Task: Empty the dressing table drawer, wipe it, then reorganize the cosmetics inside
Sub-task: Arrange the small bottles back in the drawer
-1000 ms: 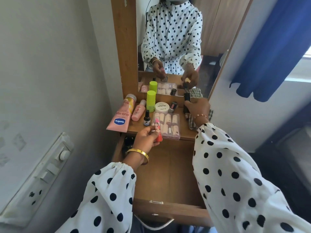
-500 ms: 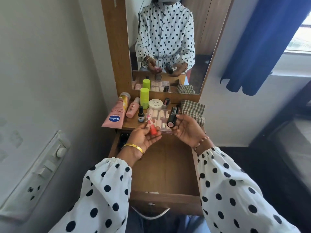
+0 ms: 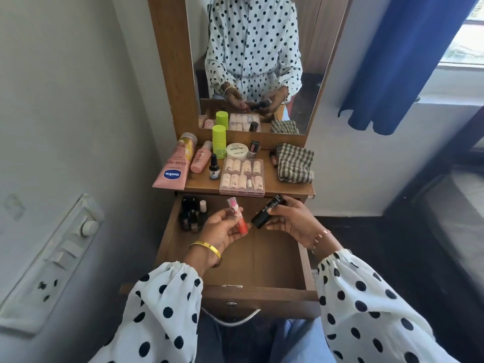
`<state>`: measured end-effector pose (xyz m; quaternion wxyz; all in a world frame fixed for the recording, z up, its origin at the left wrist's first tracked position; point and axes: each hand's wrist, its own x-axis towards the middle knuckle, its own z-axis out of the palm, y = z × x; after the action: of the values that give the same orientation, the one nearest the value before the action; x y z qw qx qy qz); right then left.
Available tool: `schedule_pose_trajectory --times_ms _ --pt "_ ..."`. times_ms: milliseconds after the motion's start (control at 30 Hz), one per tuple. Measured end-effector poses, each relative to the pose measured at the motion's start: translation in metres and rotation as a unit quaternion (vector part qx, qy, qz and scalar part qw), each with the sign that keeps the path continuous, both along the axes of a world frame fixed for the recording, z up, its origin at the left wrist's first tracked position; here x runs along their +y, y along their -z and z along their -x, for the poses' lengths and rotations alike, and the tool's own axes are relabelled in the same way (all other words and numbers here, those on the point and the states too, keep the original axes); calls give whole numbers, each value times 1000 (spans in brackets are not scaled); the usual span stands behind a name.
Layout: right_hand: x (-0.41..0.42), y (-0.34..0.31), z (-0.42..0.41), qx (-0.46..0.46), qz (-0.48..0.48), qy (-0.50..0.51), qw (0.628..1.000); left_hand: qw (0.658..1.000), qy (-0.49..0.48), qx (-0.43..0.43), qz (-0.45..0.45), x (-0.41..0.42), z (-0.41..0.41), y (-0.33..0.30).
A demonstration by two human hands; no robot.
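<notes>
Head view over the open wooden drawer [image 3: 262, 260] of the dressing table. The back left corner of the drawer lay in shadow under the tabletop; a cluster of small dark nail-polish bottles [image 3: 192, 214] stood there, their labels and exact number impossible to make out. The label on the black cylindrical tube [image 3: 267, 211] was too small to read, and a small dark item beside the checked green-and-white cloth [image 3: 295, 163] could not be identified. Both polka-dot sleeves were cut off by the lower frame edge.

The left hand [image 3: 222, 230] held a slim pink-and-orange lip tube [image 3: 237, 216] over the drawer, thumb and fingers pinched together on its middle. The right hand [image 3: 293, 221] was clamped on the black cylindrical tube, fingers curled round its upper end, thumb on its side (the two tubes near each other, apparently not touching).

The remaining cosmetics stood on the tabletop: a pink Vaseline lotion tube [image 3: 174, 166], a lime-green stick container [image 3: 219, 141], a round white jar [image 3: 237, 150] and a clear plastic box of false nails [image 3: 242, 176]. The drawer floor toward the front was bare wood.
</notes>
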<state>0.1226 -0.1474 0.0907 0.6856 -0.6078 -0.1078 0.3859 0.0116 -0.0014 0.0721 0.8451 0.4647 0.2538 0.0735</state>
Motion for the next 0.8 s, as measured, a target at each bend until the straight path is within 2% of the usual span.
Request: schedule_pose_trajectory --times_ms 100,233,333,433,567,800 --pt "-5 8 -1 -70 97 14 993 996 -8 25 -84 -6 -3 14" --pt "-8 16 -6 -148 167 35 974 975 -2 57 -214 -14 -13 31" --pt "-10 22 -11 -250 257 42 933 963 6 60 -263 -21 -27 39" --pt "-14 27 -19 -353 334 47 873 945 27 64 -319 -26 -41 44" --pt "-17 30 -31 -389 341 74 852 921 58 93 -374 -31 -61 50" --pt "-19 45 -35 -437 333 109 828 914 59 117 -384 -41 -88 63"
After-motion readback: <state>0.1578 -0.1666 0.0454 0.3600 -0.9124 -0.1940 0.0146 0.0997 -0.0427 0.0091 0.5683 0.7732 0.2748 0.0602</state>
